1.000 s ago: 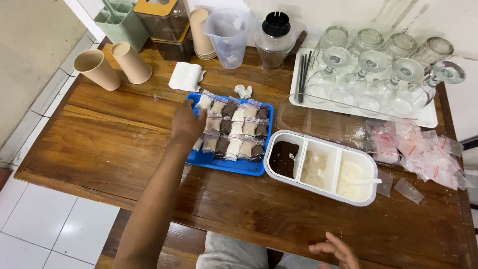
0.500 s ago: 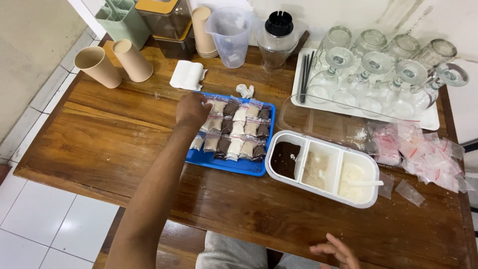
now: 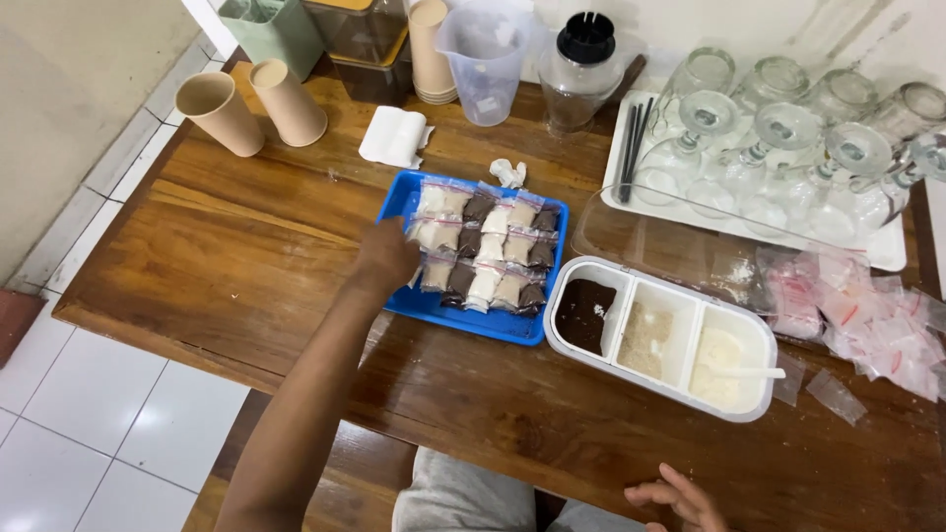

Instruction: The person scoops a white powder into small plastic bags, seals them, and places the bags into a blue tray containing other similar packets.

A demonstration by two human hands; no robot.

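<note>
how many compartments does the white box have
3, side by side in the white box: dark powder on the left, tan powder in the middle, and white powder with a spoon on the right.

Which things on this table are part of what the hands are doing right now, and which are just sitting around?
In use:
left hand
blue tray
filled sachets

Lying about:
right hand, resting apart
three-part powder box
empty sachets
paper cups
glasses tray
measuring jug
</note>
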